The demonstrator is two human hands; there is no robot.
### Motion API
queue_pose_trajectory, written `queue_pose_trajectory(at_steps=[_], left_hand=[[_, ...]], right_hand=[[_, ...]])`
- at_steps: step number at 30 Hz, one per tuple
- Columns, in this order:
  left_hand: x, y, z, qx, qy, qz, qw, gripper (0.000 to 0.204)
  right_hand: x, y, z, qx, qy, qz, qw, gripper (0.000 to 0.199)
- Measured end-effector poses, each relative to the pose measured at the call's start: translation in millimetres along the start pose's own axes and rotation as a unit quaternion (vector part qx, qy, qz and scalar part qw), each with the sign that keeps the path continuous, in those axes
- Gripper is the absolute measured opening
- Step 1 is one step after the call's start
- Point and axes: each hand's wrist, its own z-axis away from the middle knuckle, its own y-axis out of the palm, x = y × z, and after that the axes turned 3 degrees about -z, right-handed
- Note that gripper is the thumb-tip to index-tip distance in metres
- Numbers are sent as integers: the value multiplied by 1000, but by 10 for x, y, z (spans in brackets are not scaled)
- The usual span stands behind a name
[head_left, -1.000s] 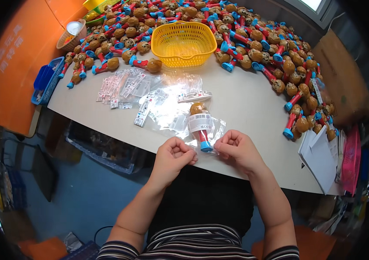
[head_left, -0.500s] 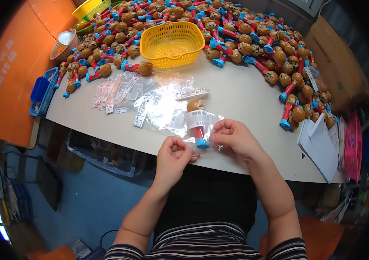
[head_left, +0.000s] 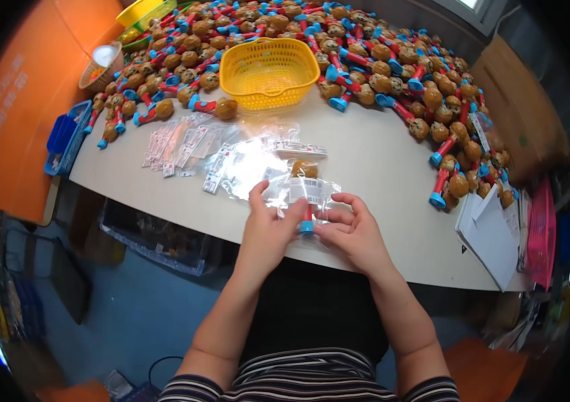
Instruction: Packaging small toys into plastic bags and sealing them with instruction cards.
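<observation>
On the table's near edge lies a bagged toy (head_left: 306,190) with a brown round head, red handle and blue foot. A white printed label crosses the clear plastic around it. My left hand (head_left: 268,231) has its thumb on the handle and its index finger raised beside the bag. From the other side, the thumb and fingers of my right hand (head_left: 355,234) close around the blue foot and the bag's lower end. Clear plastic bags (head_left: 248,171) with white printed strips lie just beyond my hands.
A yellow basket (head_left: 268,100) stands beyond the bags. Similar toys (head_left: 379,67) are heaped along the back and right. A blue tray (head_left: 64,144) sits at the left edge, papers (head_left: 489,231) and a pink basket (head_left: 541,234) at the right, near a cardboard box (head_left: 519,100).
Both hands have come in onto the bagged toy from beside its lower end. My left hand has moved up, its thumb now over the handle. The right has closed toward the blue foot.
</observation>
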Motion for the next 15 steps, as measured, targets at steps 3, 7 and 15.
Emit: queue_pose_trajectory(at_steps=[3, 7, 15], left_hand=[[322, 62, -224, -15, 62, -36, 997, 80], [356, -37, -4, 24, 70, 134, 988, 76], [781, -1345, 764, -346, 282, 102, 889, 69]], right_hand=[[-66, 82, -80, 0, -16, -21, 1000, 57], [-88, 183, 54, -14, -60, -24, 998, 50], [-260, -549, 164, -62, -123, 6, 990, 21]])
